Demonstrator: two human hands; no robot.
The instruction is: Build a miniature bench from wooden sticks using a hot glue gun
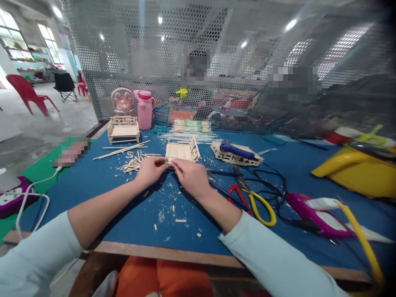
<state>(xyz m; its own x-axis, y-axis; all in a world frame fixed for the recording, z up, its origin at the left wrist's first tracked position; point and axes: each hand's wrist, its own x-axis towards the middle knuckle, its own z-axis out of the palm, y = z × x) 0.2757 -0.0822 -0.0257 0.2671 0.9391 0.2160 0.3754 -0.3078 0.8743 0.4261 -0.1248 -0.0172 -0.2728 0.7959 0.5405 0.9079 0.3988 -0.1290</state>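
A small model of thin wooden sticks (pixel 178 151) stands in front of me, with a slatted deck and a raised railing on its right side. At its near edge my left hand (pixel 151 170) pinches with thumb and forefinger, close to the left corner. Just to the right, my right hand (pixel 193 175) is also closed in a pinch on that edge. The fingertips cover what lies between them, so any small loose piece there is hidden. Left of my left hand lies a pile of short cut sticks (pixel 133 163).
A blue glue gun (pixel 236 150) rests on another stick model (pixel 218 153). Cutters with yellow and red handles (pixel 262 209), black cables and a purple power strip (pixel 321 216) lie right. Behind stand a finished-looking stick model (pixel 123 131), a pink bottle (pixel 144 111) and bundled sticks (pixel 192 126).
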